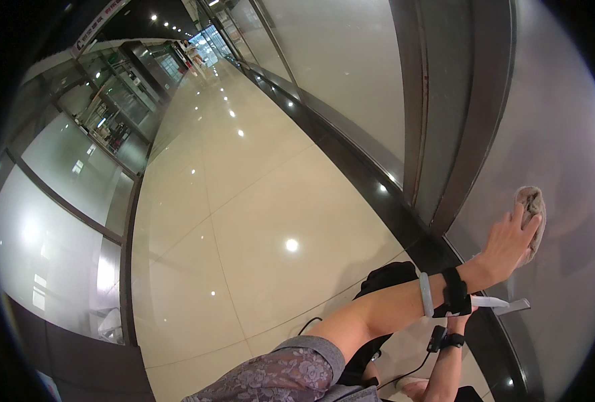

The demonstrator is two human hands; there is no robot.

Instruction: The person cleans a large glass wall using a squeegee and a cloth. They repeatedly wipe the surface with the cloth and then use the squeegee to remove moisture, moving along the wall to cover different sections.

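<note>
My left hand (506, 246) reaches across to the right and presses a folded grey-brown cloth (534, 221) against a smooth, greyish wall panel (574, 211). Its fingers spread over the cloth. Below the left wrist, my right hand (462, 319) is partly hidden behind the left wrist's black strap. It grips a tool with a white handle (488, 301) and a flat grey end (514, 306), possibly a scraper or squeegee. The flat end is close to the panel's lower edge; whether it touches cannot be made out.
Glossy beige floor tiles (257, 201) stretch down a corridor. A black baseboard strip (357, 176) and dark metal frame (483, 120) border the panels. Frosted glass (61, 201) lines the left. A cable (408, 373) hangs from the right wrist's device. People (191, 53) are far off.
</note>
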